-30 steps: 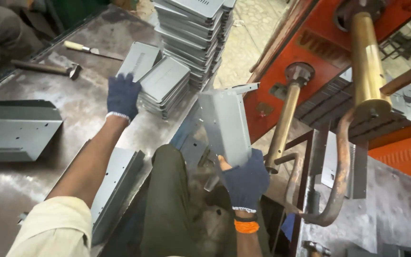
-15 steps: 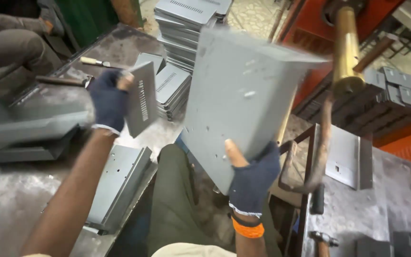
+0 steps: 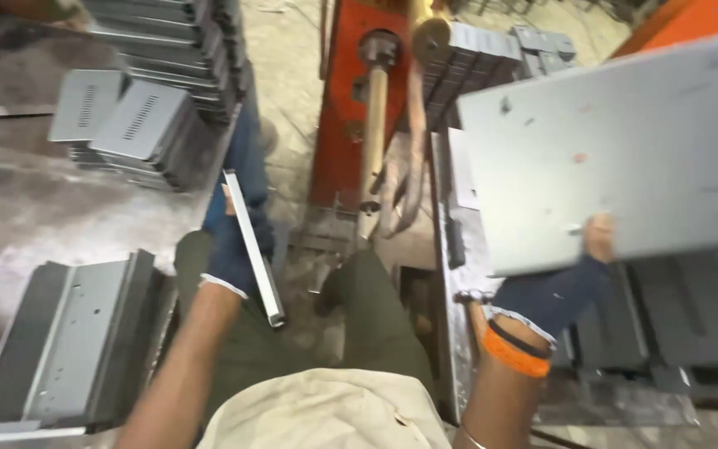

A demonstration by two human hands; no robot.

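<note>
Channel stack (image 3: 68,341): grey bent sheet-metal pieces are laid on the table (image 3: 10,224), just left of the left fingers.
Slotted panels (image 3: 139,125): a pile of grey vented plates is seen beyond and left of the left fingers.
Left hand (image 3: 238,249): a dark blue glove is worn; the fingers are closed around a narrow grey panel (image 3: 253,245), seen edge-on, which is held over the lap.
Press post (image 3: 373,125): a brass-coloured rod on an orange frame is placed between the two hands, farther away.
Right hand (image 3: 558,287): gloved, with an orange wristband (image 3: 515,353); the fingers are clamped on the lower edge of a large grey sheet-metal box (image 3: 625,141), which is raised above and right of them.
</note>
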